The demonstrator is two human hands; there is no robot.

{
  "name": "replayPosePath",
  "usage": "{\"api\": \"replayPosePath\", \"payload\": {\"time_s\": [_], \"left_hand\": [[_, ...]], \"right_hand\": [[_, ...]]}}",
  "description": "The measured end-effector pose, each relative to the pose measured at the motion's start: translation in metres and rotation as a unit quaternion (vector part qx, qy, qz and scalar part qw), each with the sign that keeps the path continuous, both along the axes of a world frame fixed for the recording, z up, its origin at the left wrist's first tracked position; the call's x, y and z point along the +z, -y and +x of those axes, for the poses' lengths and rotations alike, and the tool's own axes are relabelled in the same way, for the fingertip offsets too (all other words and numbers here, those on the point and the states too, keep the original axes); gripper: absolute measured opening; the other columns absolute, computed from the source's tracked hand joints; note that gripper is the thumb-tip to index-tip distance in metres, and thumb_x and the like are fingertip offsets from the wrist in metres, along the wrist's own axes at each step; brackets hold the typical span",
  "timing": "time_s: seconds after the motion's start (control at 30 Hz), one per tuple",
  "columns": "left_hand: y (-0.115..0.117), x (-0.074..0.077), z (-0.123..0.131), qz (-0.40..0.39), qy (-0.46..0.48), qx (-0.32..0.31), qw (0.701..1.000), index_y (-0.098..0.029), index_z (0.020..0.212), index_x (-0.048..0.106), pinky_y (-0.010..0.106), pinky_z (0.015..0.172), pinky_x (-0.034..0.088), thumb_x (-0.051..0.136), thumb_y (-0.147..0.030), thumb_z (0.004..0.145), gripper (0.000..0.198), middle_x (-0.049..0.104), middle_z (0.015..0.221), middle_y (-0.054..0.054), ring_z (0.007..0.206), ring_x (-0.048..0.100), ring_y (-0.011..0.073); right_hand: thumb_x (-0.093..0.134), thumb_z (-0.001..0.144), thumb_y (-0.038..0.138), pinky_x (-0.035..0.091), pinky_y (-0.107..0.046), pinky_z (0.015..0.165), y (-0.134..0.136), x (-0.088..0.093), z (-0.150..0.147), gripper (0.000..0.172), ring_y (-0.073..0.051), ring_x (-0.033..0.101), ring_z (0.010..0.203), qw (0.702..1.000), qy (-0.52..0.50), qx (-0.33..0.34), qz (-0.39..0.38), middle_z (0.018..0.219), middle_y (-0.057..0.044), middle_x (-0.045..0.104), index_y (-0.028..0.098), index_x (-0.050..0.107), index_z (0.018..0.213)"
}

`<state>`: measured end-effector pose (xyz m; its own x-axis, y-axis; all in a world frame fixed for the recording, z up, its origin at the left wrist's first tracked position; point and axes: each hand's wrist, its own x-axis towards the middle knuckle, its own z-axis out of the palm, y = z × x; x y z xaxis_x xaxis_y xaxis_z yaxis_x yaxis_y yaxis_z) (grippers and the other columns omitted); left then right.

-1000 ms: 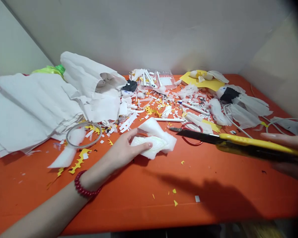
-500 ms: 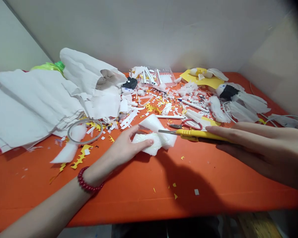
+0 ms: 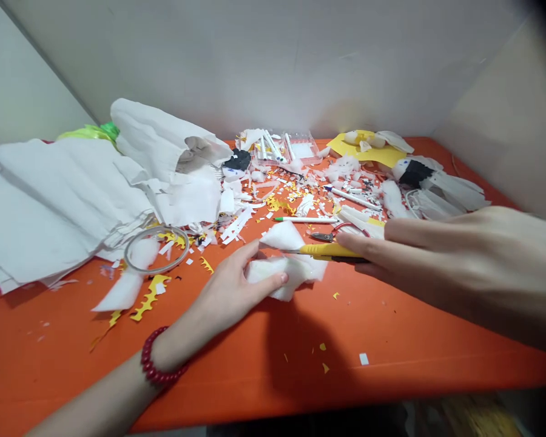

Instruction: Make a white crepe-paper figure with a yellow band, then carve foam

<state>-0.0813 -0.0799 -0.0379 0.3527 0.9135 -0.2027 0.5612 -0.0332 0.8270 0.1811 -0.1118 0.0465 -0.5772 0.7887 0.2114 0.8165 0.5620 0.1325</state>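
A piece of white foam padding [image 3: 279,276] lies folded on the orange table [image 3: 200,376]. My left hand [image 3: 236,285] grips its left side, thumb on top. A yellow utility knife [image 3: 330,250] is held in my right hand [image 3: 418,261], its blade pointing left over the foam between the raised back flap and the front part. Whether the blade touches the foam cannot be made out. Just behind the knife lie red-handled scissors [image 3: 325,236], partly hidden by my right hand.
White sheets [image 3: 68,206] and a clear tape ring [image 3: 131,252] lie at the left. Behind the foam are a green-tipped marker [image 3: 304,220], scattered scraps and a marker box [image 3: 300,149]. Yellow paper [image 3: 368,152] and a white-and-black figure [image 3: 416,173] sit at back right.
My right hand has moved left with the knife, bringing its blade over the foam. My left hand stays on the foam. The view has shifted slightly.
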Motion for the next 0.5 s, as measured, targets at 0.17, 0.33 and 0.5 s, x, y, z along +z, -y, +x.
{"api": "replayPosePath", "payload": {"time_s": [0.17,0.33,0.5], "left_hand": [[0.003,0.002,0.001,0.000,0.003,0.005,1.000,-0.019,0.107,0.058,0.031,0.071,0.047,0.064,-0.047,0.075,0.043,0.065,0.099,0.005,0.084,0.061,0.0224],[0.004,0.003,0.004,-0.003,-0.016,0.018,1.000,-0.019,0.111,0.057,0.033,0.074,0.046,0.063,-0.046,0.075,0.046,0.064,0.103,0.006,0.088,0.060,0.0245],[0.007,0.002,0.005,0.038,-0.035,0.002,0.999,-0.020,0.105,0.059,0.032,0.070,0.046,0.064,-0.046,0.074,0.041,0.065,0.096,0.006,0.081,0.060,0.0233]], "right_hand": [[0.022,0.083,0.008,0.014,-0.032,0.042,0.009,-0.007,-0.011,0.047,-0.012,0.036,0.041,0.997,0.050,0.063,0.014,0.062,-0.005,0.054,0.022,0.060,0.108],[0.031,0.080,0.014,0.016,-0.031,0.043,0.021,-0.012,0.003,0.042,-0.012,0.034,0.040,0.998,0.033,0.031,-0.037,0.066,-0.004,0.058,0.023,0.056,0.113],[0.044,0.075,0.017,0.010,-0.030,0.043,0.028,-0.008,-0.008,0.026,-0.011,0.032,0.037,0.998,0.042,0.034,0.010,0.057,-0.004,0.052,0.021,0.062,0.094]]}}
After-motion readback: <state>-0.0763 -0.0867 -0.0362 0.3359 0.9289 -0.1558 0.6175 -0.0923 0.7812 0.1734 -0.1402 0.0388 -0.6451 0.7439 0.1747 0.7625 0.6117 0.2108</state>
